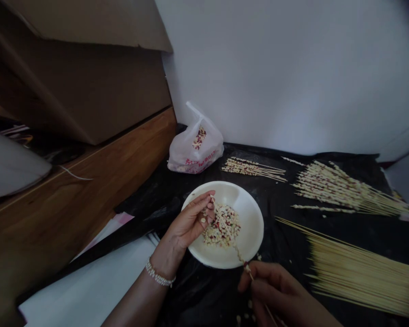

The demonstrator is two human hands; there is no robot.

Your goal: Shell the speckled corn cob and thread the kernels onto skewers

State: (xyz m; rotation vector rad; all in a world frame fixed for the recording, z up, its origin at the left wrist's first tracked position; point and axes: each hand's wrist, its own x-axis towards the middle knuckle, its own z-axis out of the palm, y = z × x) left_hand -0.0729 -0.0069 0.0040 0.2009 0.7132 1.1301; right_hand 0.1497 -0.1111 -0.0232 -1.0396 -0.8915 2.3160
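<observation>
A white bowl [254,222] holds a heap of small cream, red and dark pieces [225,225]. My left hand [194,220], with a beaded bracelet on the wrist, is over the bowl's left side. Its fingers pinch at the upper tip of a thin stick [239,254] threaded with such pieces, and a few loose ones lie in the fingers. Below the bowl's right edge, my right hand [272,290] grips the bare lower part of that stick, which slants from lower right to upper left.
Threaded sticks [341,188] lie at the right, a smaller bunch [252,169] behind the bowl. Bare sticks [368,277] are at the lower right. A plastic bag [196,147] of pieces stands near the wall. A cardboard box [88,86] is at the upper left. Black sheeting [279,240] covers the surface.
</observation>
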